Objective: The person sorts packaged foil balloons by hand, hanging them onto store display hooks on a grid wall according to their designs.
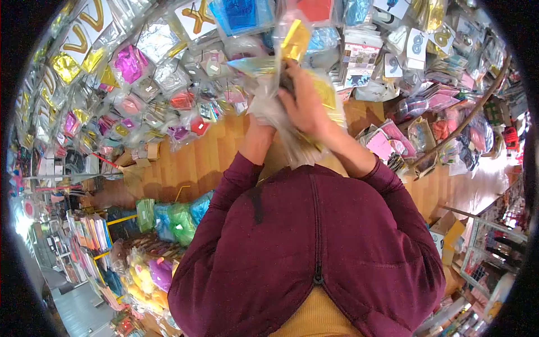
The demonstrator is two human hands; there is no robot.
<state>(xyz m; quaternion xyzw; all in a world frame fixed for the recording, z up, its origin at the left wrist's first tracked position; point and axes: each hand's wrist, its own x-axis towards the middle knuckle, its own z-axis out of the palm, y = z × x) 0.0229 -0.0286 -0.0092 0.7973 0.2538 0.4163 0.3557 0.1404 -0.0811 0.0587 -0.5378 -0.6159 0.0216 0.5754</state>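
In front of my chest is a bundle of clear plastic packets (266,109), with gold foil showing inside some. My left hand (259,130) comes up under the bundle and holds it; the plastic hides its fingers. On top, my right hand (307,104) grips a clear packet with a gold foil balloon (296,40), thumb and fingers closed on the plastic. That packet stands up beyond my fingertips, slightly blurred. Another gold packet (325,92) shows just right of my right hand.
A wall of hanging foil balloon packets (168,73) curves ahead of me, with a blue one (241,16) close above the bundle. Pink packets (387,140) hang to the right near a brown rail (466,121). Green and blue bags (181,220) sit low at left. Wooden floor (188,160) lies below.
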